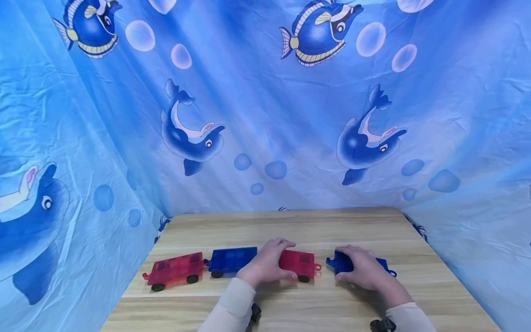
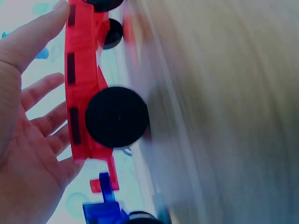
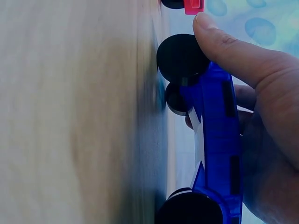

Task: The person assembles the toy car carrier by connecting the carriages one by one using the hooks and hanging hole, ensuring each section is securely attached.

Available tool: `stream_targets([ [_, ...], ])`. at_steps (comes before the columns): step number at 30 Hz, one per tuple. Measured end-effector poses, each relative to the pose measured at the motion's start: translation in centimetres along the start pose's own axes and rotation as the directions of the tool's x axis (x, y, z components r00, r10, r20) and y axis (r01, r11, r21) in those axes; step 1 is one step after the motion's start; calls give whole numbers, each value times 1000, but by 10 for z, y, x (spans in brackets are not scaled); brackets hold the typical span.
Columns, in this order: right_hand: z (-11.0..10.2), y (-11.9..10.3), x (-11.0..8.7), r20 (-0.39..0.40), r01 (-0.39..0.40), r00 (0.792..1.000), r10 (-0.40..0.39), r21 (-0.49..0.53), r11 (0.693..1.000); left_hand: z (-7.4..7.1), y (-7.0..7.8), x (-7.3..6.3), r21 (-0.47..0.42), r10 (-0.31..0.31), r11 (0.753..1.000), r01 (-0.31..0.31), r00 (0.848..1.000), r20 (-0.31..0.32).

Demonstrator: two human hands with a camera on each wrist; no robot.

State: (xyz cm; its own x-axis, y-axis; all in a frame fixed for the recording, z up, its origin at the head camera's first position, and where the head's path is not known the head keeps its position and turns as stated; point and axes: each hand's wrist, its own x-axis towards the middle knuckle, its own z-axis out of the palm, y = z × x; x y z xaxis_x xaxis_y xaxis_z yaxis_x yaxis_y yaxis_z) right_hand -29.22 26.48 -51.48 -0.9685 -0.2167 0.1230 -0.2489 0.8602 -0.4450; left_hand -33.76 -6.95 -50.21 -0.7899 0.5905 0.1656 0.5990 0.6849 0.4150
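My left hand spans a red toy train car, thumb on its near side and fingers on the far side. In the left wrist view, this car's hook meets the loop of a blue toy train car behind it. To the right, my right hand grips a second blue toy train car across its body, thumb near a front black wheel. A short gap separates its hook from the loop of the red car.
Another red toy train car stands at the left end of the row, beside the blue one. All lie on a wooden table. A blue curtain with printed fish and dolphins surrounds the table's back and sides.
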Motion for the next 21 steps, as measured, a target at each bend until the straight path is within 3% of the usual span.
stream_targets([
  [5,1,-3,0,0,-7,1000,7,3,1000,7,6,2,27,18,999,-18,1000,17],
  [11,3,-6,-1,8,0,1000,0,9,1000,9,11,0,28,-31,999,30,999,35],
  [21,3,-7,-3,6,3,1000,-3,11,1000,10,15,3,-69,-59,996,62,998,39],
])
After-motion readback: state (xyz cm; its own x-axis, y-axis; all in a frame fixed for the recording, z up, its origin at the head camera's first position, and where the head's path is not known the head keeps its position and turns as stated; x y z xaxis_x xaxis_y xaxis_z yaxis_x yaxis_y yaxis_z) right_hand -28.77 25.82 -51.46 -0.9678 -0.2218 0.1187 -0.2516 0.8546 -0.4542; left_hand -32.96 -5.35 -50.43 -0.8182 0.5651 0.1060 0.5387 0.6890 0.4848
